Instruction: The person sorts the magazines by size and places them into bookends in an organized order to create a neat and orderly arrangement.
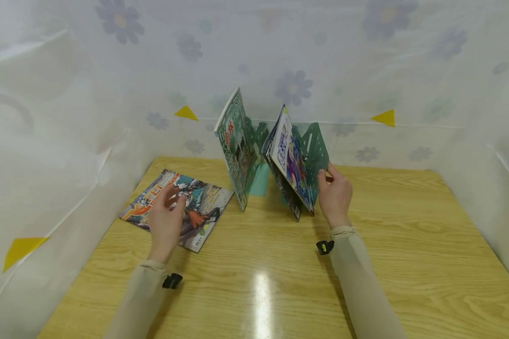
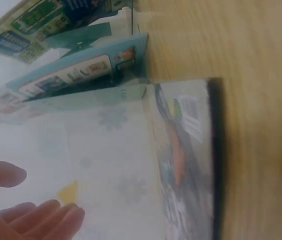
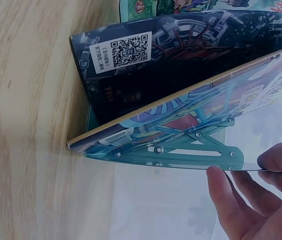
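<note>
A green see-through plastic bookend (image 1: 316,146) stands at the back of the table, with magazines leaning in it. My right hand (image 1: 336,195) pinches the edge of its right-hand panel (image 3: 196,161), thumb on one side and fingers on the other. Against that panel leans a colourful magazine (image 1: 294,162), beside a dark magazine (image 3: 126,65) with a QR code. Farther left, a green-covered magazine (image 1: 237,150) tilts in the bookend. My left hand (image 1: 166,221), fingers loosely bent and holding nothing, hovers over a magazine (image 1: 203,207) lying flat; that hand hides part of its cover.
The wooden table (image 1: 254,254) meets white flowered sheeting (image 1: 246,61) at the back and sides. Yellow triangular markers (image 1: 186,113) are stuck on the sheeting. Black straps (image 1: 172,281) show at both wrists.
</note>
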A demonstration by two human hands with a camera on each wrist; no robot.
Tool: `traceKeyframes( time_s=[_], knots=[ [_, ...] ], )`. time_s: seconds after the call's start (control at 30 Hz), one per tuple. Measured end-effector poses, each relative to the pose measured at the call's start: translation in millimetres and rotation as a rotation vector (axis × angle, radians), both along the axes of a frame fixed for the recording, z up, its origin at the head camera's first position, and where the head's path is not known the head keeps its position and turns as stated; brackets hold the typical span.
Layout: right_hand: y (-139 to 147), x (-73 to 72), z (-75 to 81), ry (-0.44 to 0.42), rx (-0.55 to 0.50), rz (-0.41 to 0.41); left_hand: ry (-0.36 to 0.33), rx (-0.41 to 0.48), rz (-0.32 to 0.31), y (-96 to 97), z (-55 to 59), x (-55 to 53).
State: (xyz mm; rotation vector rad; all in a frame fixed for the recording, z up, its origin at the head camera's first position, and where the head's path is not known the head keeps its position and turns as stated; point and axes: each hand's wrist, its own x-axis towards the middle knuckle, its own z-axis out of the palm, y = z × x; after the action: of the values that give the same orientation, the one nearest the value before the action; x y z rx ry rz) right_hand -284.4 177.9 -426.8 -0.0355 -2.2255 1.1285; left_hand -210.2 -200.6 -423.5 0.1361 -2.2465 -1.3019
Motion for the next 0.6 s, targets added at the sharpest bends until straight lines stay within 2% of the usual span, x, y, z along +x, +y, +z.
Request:
traceKeyframes(
  time_s=[0.2,0.33,0.6],
  knots=[
    [1.3,-1.4,1.7,0.012,0.005,-0.007,-0.140,0.017,0.061,-21.2,-4.0,5.2],
    [1.8,-2.0,2.8,0.014,0.005,-0.006,-0.223,0.075,0.080,-33.8,-4.7,9.2],
    [1.2,-0.5,1.5,0.001,-0.009,0.013,-0.345,0.275,0.030,-52.1,-9.7,17.5]
  ],
)
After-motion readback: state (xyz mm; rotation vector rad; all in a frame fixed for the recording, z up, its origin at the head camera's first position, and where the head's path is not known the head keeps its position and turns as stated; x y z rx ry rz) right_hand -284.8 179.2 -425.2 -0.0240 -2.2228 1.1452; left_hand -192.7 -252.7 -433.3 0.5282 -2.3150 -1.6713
